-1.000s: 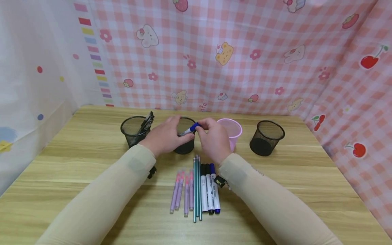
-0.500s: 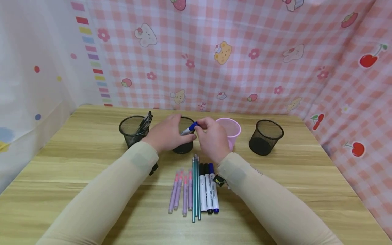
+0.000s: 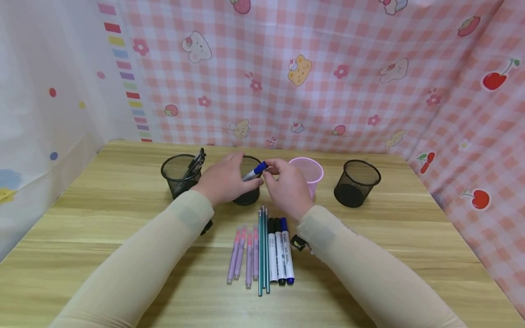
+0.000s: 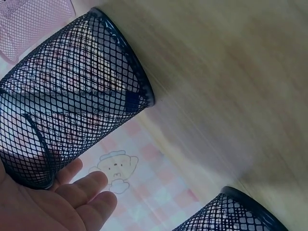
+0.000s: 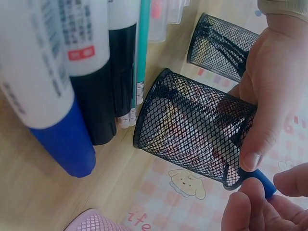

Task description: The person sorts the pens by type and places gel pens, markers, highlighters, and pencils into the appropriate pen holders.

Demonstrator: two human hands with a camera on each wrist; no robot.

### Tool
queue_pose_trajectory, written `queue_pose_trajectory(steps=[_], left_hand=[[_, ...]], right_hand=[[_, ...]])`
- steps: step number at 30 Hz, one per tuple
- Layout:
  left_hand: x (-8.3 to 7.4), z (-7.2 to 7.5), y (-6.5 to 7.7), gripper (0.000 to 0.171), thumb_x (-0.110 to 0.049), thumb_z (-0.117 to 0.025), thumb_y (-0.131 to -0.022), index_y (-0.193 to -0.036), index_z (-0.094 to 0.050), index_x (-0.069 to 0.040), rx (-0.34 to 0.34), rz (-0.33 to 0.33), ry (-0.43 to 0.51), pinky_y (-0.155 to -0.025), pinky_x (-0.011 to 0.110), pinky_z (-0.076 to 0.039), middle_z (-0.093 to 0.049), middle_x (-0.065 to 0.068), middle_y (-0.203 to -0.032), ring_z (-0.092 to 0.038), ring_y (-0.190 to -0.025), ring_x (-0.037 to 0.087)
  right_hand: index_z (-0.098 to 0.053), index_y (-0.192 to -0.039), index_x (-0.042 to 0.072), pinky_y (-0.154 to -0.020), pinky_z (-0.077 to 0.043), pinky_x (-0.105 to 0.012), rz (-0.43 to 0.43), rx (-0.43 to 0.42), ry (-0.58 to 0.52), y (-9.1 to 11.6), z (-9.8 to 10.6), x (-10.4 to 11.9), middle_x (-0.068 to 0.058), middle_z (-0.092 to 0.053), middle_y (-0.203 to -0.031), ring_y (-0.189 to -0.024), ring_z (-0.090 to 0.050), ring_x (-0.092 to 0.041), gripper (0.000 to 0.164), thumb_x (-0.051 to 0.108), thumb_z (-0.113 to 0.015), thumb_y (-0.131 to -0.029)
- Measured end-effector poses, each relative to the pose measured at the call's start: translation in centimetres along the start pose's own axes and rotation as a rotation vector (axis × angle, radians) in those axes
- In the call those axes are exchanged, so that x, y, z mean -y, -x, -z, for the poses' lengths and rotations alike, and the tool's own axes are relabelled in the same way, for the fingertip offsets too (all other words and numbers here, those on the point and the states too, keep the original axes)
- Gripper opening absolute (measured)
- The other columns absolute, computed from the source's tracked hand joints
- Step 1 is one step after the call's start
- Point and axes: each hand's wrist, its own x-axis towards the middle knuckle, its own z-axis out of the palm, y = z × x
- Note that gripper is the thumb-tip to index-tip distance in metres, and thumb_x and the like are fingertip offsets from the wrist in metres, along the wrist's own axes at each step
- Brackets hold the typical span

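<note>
My left hand (image 3: 223, 180) grips the second black mesh pen cup (image 3: 247, 198) by its rim, and its thumb (image 5: 252, 156) lies over the edge. A whiteboard marker (image 3: 255, 171) with a blue cap leans inside this cup. Through the mesh, the left wrist view shows the marker's blue end (image 4: 132, 102) by the cup's base. Its blue cap (image 5: 264, 184) sticks out past the rim. The fingers of my right hand (image 3: 289, 189) surround the cap loosely, with the cap's tip showing between thumb and fingers.
Black pens stand in the left mesh cup (image 3: 174, 182). A pink cup (image 3: 313, 187) and another black cup (image 3: 356, 193) stand to the right. Nearer lie pink-purple highlighters (image 3: 249, 262), green pencils (image 3: 263, 255) and whiteboard markers (image 3: 280, 255). A patterned curtain (image 3: 299, 105) hangs behind.
My right hand has shifted slightly right and loosened from the blue cap, which shows more fully now. My left hand stays at the cup, moved slightly rightward.
</note>
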Motion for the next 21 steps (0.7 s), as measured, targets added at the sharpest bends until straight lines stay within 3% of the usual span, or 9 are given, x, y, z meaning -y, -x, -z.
queue_pose_trajectory(steps=[4, 11, 14, 17, 21], left_hand=[[0.0, 0.0, 0.0, 0.106, -0.080, -0.055, -0.091, -0.163, -0.032, -0.006, -0.005, 0.004, -0.011, -0.110, 0.054, -0.051, -0.045, 0.017, -0.162, -0.056, -0.140, 0.036], [0.0, -0.1, 0.0, 0.109, -0.082, -0.054, -0.090, -0.165, -0.030, -0.007, 0.006, 0.019, -0.008, -0.115, 0.055, -0.048, -0.040, 0.016, -0.166, -0.050, -0.146, 0.036], [0.0, -0.1, -0.1, 0.111, -0.085, -0.052, -0.090, -0.165, -0.028, -0.007, 0.016, 0.024, -0.013, -0.116, 0.054, -0.047, -0.038, 0.015, -0.168, -0.048, -0.149, 0.034], [0.1, -0.2, -0.1, 0.111, -0.086, -0.051, -0.089, -0.165, -0.029, -0.007, 0.016, 0.024, -0.015, -0.116, 0.053, -0.048, -0.038, 0.015, -0.168, -0.048, -0.148, 0.033], [0.1, -0.2, -0.1, 0.111, -0.085, -0.051, -0.089, -0.165, -0.029, -0.007, 0.015, 0.023, -0.013, -0.116, 0.052, -0.048, -0.038, 0.015, -0.168, -0.049, -0.148, 0.032]], right_hand=[[-0.062, -0.144, 0.015, -0.048, -0.046, -0.026, 0.010, 0.032, 0.002, 0.3, 0.3, -0.1, -0.008, -0.075, -0.125, -0.051, -0.052, -0.014, 0.038, 0.022, -0.063, -0.106], [-0.057, -0.149, 0.014, -0.052, -0.051, -0.030, 0.038, 0.059, 0.044, 1.4, 1.4, -0.2, -0.008, -0.075, -0.125, -0.058, -0.058, -0.018, 0.043, 0.025, -0.061, -0.107], [-0.061, -0.144, 0.011, -0.055, -0.053, -0.030, 0.098, 0.036, 0.070, 2.0, 2.0, -0.6, -0.005, -0.077, -0.112, -0.066, -0.062, -0.016, 0.039, 0.022, -0.061, -0.107], [-0.066, -0.135, 0.006, -0.058, -0.052, -0.029, 0.196, 0.023, 0.106, 2.5, 2.5, -1.3, -0.003, -0.073, -0.089, -0.067, -0.061, -0.013, 0.032, 0.017, -0.062, -0.105], [-0.070, -0.127, 0.004, -0.053, -0.046, -0.029, 0.278, 0.121, 0.186, 2.9, 3.4, -2.0, 0.001, -0.061, -0.067, -0.056, -0.053, -0.013, 0.027, 0.014, -0.066, -0.102]])
